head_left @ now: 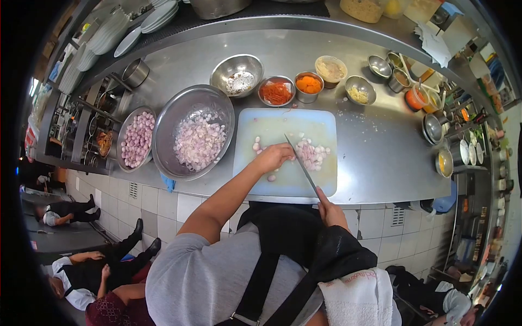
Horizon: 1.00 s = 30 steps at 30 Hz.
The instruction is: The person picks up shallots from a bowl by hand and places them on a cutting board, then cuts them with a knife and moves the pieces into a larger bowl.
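Observation:
My right hand (pixel 331 212) grips the handle of a long kitchen knife (pixel 304 168), whose blade lies across the white cutting board (pixel 255 185). Close on the blade's left side, my left hand (pixel 276 156) is closed with curled fingers on a shallot, mostly hidden by them. Cut shallots (pixel 311 155) are heaped right of the blade. A few whole peeled shallots lie at the board's left, partly behind my left hand. Left of the board, a large steel bowl (pixel 163 155) contains sliced shallots (pixel 200 141).
At far left, a steel bowl (pixel 120 157) holds whole shallots. Behind the board are bowls of shredded red food (pixel 276 93), orange pieces (pixel 308 84) and chopped pale yellow bits (pixel 359 95). A metal shelf (pixel 244 24) overhangs the counter's back. Other people sit behind me.

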{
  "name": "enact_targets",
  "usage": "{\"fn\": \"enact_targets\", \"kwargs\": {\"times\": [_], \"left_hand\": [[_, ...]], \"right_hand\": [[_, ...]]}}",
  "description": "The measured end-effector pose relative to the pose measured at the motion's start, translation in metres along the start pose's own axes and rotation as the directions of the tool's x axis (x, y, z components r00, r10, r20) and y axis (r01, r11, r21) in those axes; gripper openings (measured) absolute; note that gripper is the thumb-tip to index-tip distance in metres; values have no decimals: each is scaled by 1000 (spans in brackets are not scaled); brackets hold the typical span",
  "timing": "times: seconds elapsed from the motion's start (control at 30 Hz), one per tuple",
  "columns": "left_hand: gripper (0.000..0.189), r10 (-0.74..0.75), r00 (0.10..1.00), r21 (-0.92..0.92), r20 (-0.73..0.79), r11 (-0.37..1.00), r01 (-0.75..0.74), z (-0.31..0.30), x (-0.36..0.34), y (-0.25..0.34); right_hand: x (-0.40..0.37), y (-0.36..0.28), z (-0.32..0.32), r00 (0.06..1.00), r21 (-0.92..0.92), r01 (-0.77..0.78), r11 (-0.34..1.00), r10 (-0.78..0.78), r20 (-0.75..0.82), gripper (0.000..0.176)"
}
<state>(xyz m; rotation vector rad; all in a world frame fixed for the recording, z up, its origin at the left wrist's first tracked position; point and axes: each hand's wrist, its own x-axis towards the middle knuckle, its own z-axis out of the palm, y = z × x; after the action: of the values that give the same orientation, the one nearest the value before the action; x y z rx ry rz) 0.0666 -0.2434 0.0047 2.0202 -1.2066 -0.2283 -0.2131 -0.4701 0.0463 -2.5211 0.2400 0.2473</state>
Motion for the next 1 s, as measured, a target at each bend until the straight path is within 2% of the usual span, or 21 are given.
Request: {"fn": "enact_targets", "kwargs": {"times": [0.17,0.27,0.33,0.5,0.57,0.67,0.73,0.8,0.87,0.9,0.93,1.0], "left_hand": [[10,7,1000,8,-2,1000,-7,-1,2,0],[9,10,1000,5,-5,1000,-10,-3,0,2],[9,-4,1000,-6,-12,1000,4,1,1,2],[11,3,1000,11,-24,1000,-2,3,-1,-5],[12,6,1000,10,-12,1000,-6,1,0,1],[13,2,1000,10,-18,1000,-1,-3,-3,17],[13,6,999,10,-39,1000,-6,-2,-1,22],[21,-157,987,68,-21,985,158,6,-2,21],[23,-205,979,106,14,974,202,12,-2,16],[25,-247,967,146,54,960,237,12,1,17],[25,-246,968,146,50,960,237,13,2,19],[31,-341,939,226,41,919,324,15,1,23]], "right_hand": [[-4,-8,-19,999,35,47,998,-46,-29,65],[3,4,3,1000,40,-7,999,6,25,65],[5,2,-8,999,51,-15,999,13,38,65],[1,4,-5,999,82,28,996,-30,18,64],[18,20,12,999,216,39,976,-42,7,63],[28,7,-1,997,284,-30,958,10,74,62],[29,15,12,999,330,-14,944,0,40,62],[27,19,18,1000,370,3,929,-12,22,62],[26,14,18,996,352,-83,932,66,61,63],[25,15,20,996,349,-78,934,60,60,63],[24,17,25,999,328,-40,944,36,19,63],[23,17,27,1000,307,-6,952,13,-21,63]]}}
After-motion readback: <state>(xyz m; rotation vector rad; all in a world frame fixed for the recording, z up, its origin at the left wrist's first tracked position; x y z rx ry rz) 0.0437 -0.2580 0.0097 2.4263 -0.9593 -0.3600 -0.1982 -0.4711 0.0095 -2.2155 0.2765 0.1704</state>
